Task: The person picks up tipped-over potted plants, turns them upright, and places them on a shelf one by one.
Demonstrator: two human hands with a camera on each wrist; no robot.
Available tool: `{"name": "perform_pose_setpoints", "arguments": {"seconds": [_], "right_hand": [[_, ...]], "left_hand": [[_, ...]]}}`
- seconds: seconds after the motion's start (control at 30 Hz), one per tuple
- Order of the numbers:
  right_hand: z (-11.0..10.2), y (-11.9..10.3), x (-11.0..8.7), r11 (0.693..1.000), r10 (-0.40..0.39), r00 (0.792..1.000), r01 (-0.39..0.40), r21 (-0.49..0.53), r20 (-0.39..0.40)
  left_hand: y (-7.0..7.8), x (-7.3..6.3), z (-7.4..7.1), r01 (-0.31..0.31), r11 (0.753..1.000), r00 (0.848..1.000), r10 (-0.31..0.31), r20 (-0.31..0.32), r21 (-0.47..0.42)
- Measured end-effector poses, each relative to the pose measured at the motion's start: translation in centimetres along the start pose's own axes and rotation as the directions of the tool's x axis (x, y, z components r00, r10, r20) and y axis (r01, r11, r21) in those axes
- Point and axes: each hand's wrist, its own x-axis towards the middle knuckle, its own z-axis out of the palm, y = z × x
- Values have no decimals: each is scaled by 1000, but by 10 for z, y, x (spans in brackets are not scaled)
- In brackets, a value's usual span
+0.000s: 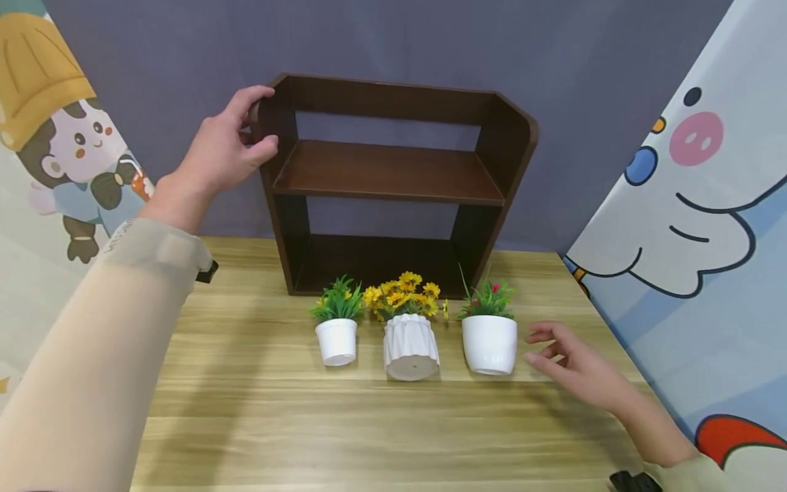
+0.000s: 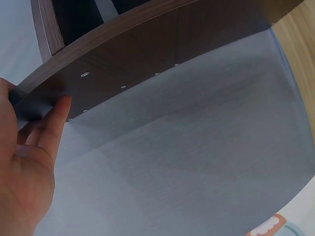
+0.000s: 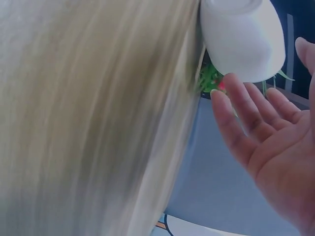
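Observation:
My left hand (image 1: 215, 147) grips the upper left side panel of a dark brown two-tier wooden shelf (image 1: 393, 174), thumb at the front edge; the left wrist view shows its fingers against the panel's outer face. The right hand (image 1: 581, 369) hovers just right of a round white pot (image 1: 490, 345) with green leaves and red blooms, fingers spread and holding nothing. In front of the shelf lie three potted plants with bases turned towards me: that one, a fluted whitish pot (image 1: 410, 345) of yellow flowers, and a small white pot (image 1: 337, 340) of greenery.
A light wood-grain table (image 1: 381, 430) carries the shelf and plants. Behind stands a grey-blue backdrop (image 1: 393, 34). Cartoon-printed panels border the left and right sides, the right panel (image 1: 707, 273) close to my right arm.

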Motion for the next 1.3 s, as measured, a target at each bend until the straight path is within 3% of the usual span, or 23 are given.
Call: {"name": "perform_pose_setpoints", "arguments": {"seconds": [0.37,0.57,0.83,1.07,1.3], "right_hand": [[19,2,12,970,115,985,-139,201,126],[30,-2,17,963,169,977,-193,188,133],[39,-4,22,959,191,976,-209,192,105],[45,-7,28,901,306,940,-336,275,148],[48,-9,35,889,362,920,-389,243,149]], "left_hand": [[0,0,3,-11,1000,1000,11,-11,3],[0,0,3,3,1000,1000,-3,-19,-1],[0,0,4,-5,1000,1000,5,-23,7],[1,1,4,13,1000,1000,-13,-22,9],[0,1,5,14,1000,1000,-14,-27,11]]}}
